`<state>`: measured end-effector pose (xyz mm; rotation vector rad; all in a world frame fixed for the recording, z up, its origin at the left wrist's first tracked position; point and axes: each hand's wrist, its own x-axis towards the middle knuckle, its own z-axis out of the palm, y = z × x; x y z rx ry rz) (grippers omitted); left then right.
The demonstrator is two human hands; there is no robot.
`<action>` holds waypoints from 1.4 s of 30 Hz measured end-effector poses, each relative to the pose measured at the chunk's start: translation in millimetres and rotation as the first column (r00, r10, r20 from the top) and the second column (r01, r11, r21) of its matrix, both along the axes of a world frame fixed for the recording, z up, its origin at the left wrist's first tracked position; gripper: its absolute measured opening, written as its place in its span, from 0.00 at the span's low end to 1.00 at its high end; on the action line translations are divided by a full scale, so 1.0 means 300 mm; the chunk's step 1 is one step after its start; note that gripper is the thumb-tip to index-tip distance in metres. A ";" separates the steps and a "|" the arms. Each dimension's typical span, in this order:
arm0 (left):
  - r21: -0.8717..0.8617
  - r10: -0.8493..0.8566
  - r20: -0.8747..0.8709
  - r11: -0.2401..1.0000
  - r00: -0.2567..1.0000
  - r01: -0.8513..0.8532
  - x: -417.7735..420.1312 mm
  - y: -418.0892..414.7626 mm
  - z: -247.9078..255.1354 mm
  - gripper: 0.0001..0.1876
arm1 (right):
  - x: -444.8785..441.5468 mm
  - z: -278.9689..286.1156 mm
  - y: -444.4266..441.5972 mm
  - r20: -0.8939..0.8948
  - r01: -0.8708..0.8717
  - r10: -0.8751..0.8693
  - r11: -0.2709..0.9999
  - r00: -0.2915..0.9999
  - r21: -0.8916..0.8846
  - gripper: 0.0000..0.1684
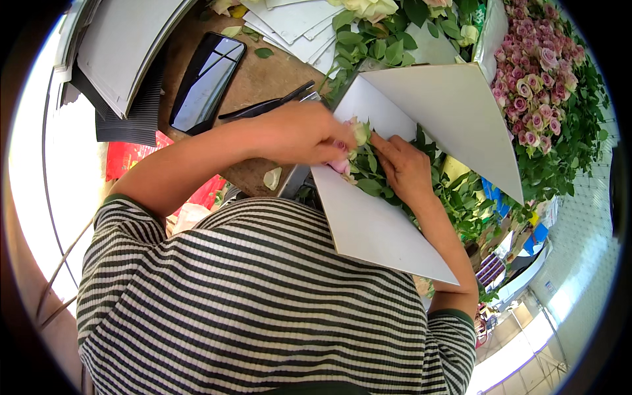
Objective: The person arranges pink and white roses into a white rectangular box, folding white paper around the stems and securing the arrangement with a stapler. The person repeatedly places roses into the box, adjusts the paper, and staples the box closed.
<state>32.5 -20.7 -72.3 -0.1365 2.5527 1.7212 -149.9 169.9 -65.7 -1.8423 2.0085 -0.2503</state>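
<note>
A bunch of pink and cream roses (360, 132) lies within a folded sheet of white cardboard (365, 217), with its heads toward the left. My right hand (407, 168) rests over the leafy stems (368, 163) just behind the heads, fingers bent around them. At the heads is my left hand (311, 132), blurred, its thumb and fingers against a pink rose (338, 165); whether they grip it is unclear. The cardboard's upper flap (454, 108) stands raised beyond my right hand, and the lower flap reaches toward my striped shirt.
A smartphone (210, 84) and a black-handled tool (269, 104) lie on the brown tabletop (264, 69). White cards (296, 24) and cut greenery stand behind. Stacked sheets (131, 44) rise at left. A large mass of pink roses (535, 94) stands at right.
</note>
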 end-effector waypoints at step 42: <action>-0.312 0.096 -0.126 0.941 0.987 -0.131 -0.040 0.060 0.012 0.18 | -0.073 0.273 0.003 0.215 0.144 -0.129 0.988 0.968 -0.057 0.17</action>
